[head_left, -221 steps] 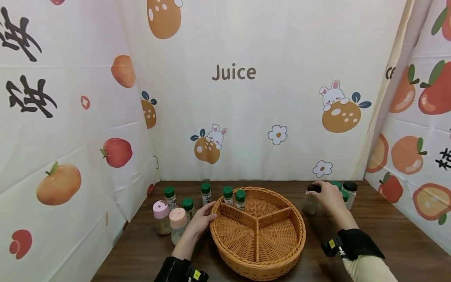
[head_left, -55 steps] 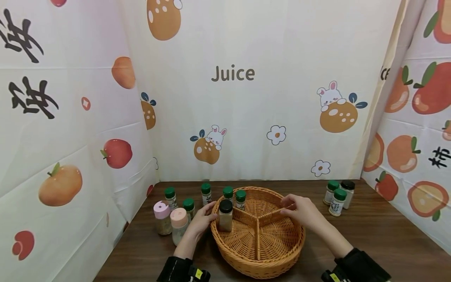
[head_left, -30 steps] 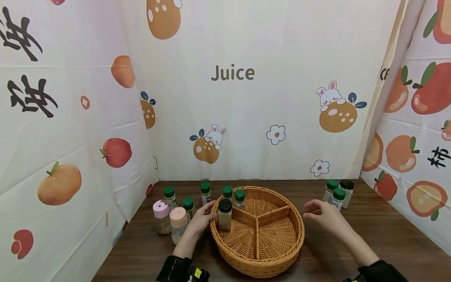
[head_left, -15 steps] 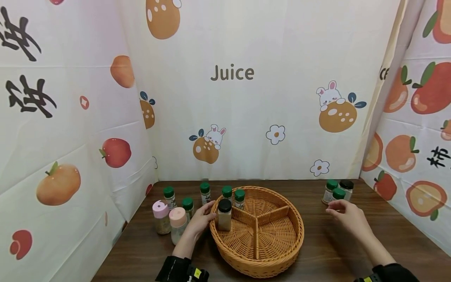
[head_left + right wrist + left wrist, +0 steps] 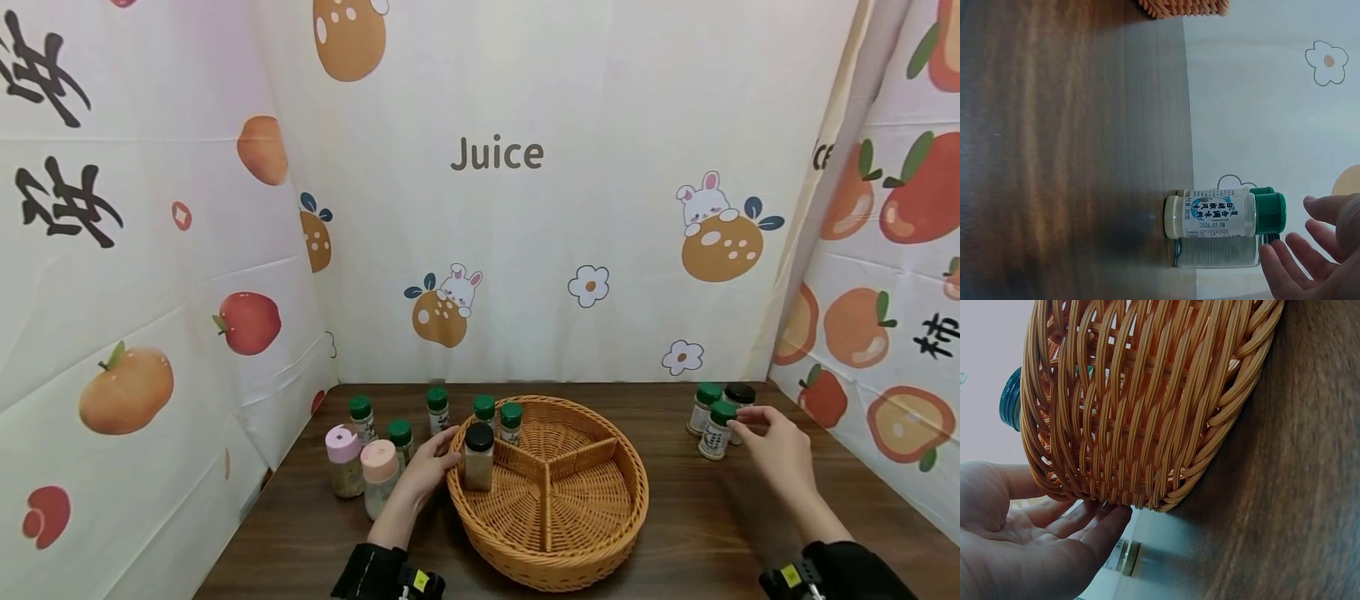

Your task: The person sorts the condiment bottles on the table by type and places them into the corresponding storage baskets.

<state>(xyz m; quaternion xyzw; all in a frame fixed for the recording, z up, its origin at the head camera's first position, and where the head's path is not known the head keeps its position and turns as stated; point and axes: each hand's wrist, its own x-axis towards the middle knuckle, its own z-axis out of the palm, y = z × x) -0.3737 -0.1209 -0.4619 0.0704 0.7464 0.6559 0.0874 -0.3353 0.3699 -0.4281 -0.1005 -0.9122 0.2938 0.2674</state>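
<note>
A round wicker basket (image 5: 551,575) with three compartments stands mid-table. Its left rim meets my left hand (image 5: 427,471); in the left wrist view the fairly straight fingers (image 5: 1100,531) touch the outer wall. A black-capped seasoning jar (image 5: 480,471) stands in the front-left compartment, and two green-capped jars (image 5: 512,425) are in the back one. My right hand (image 5: 776,450) is at a green-capped seasoning jar (image 5: 715,442) on the right. In the right wrist view the thumb and fingers spread around its green cap (image 5: 1270,212), with a gap at the thumb.
Beside that jar stand another green-capped jar (image 5: 701,417) and a black-capped jar (image 5: 741,394). Left of the basket are a pink-capped jar (image 5: 345,467), a peach-capped jar (image 5: 380,479) and several green-capped ones (image 5: 362,421). Printed cloth (image 5: 525,250) borders the brown table (image 5: 675,533).
The black-capped jar, earlier in my right hand at the right, now stands in the basket. My right hand has since moved right to the green-capped jar. My left hand has stayed.
</note>
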